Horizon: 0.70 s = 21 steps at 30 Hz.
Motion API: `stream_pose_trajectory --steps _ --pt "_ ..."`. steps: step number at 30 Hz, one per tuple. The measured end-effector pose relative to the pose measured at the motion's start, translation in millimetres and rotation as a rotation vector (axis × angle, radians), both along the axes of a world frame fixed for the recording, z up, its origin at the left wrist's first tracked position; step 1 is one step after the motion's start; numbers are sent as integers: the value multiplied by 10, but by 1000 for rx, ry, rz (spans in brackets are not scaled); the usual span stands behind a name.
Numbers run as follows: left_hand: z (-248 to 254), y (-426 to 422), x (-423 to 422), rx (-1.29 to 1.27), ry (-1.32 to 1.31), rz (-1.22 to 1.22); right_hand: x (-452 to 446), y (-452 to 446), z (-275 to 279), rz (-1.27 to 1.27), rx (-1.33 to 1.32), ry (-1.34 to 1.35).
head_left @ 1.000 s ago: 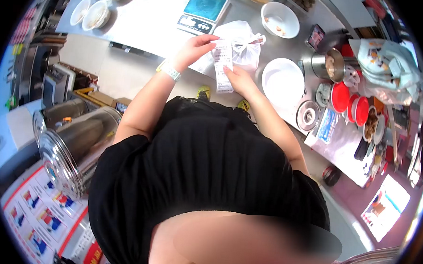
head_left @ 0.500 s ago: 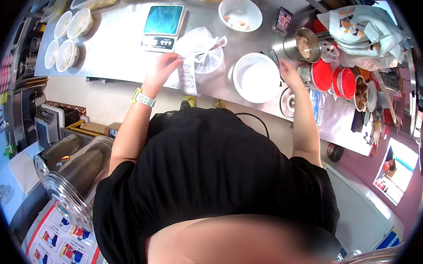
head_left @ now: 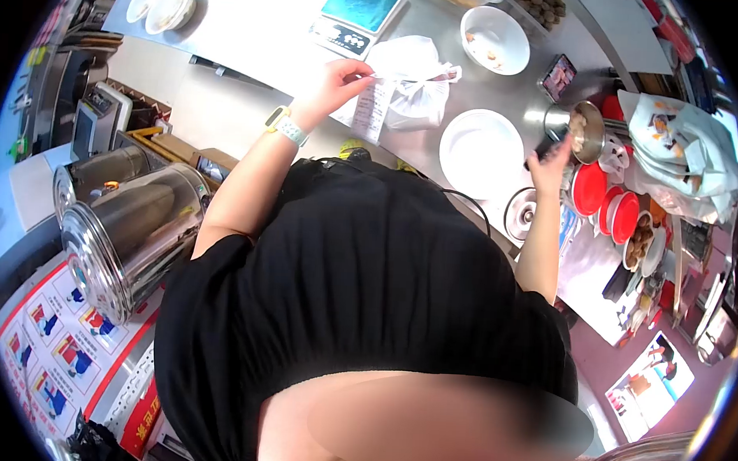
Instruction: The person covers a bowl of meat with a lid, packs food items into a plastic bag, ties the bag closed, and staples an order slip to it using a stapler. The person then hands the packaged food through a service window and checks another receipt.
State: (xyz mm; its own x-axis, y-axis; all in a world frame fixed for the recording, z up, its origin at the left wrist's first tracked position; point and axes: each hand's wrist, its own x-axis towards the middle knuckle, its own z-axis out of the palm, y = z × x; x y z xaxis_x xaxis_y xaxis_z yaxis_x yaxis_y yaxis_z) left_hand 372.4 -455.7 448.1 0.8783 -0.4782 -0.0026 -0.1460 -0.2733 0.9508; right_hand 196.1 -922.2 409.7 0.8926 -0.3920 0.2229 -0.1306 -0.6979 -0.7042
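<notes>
My left hand (head_left: pixel 342 88) pinches the top of a printed receipt (head_left: pixel 372 111), which hangs against a knotted white plastic bag (head_left: pixel 416 97). To the right, my right hand (head_left: pixel 550 168) has its fingers closed around a small black object (head_left: pixel 542 149); its kind is hard to make out. That hand is beside a metal pot (head_left: pixel 587 133) with pale contents. Between my hands stands a white round tub (head_left: pixel 481 153). Behind the bag is a digital scale (head_left: pixel 342 40) with a blue-green platform.
A white bowl (head_left: pixel 508 55) with scraps and a phone (head_left: pixel 557 77) stand at the back. Red-lidded tubs (head_left: pixel 589 191) and a pale bag bundle (head_left: pixel 677 145) crowd the right side. White lidded bowls (head_left: pixel 171 9) stand far left; large steel pots (head_left: pixel 138 229) are at my left.
My right hand has moved away from the white tub toward the metal pot, now closed on the black object. My left hand still holds the receipt by the bag. The whole view has rotated.
</notes>
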Motion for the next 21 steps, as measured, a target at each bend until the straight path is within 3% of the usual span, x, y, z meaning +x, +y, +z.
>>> stream_pose_trajectory --steps 3,6,7,9,16,21 --pt "84 -2 36 99 62 -37 -14 325 532 -155 209 -176" --pt "91 -6 29 127 54 -61 296 817 990 19 617 -501" --pt "81 -11 29 85 23 -41 462 1069 1160 105 928 -562" --pt "86 -18 39 42 -13 -28 769 1681 1383 85 1216 -451" --pt "164 -6 63 34 28 -70 1435 2917 1127 342 867 -325" --pt "231 15 96 98 -34 -102 1526 3019 1023 247 769 -288"
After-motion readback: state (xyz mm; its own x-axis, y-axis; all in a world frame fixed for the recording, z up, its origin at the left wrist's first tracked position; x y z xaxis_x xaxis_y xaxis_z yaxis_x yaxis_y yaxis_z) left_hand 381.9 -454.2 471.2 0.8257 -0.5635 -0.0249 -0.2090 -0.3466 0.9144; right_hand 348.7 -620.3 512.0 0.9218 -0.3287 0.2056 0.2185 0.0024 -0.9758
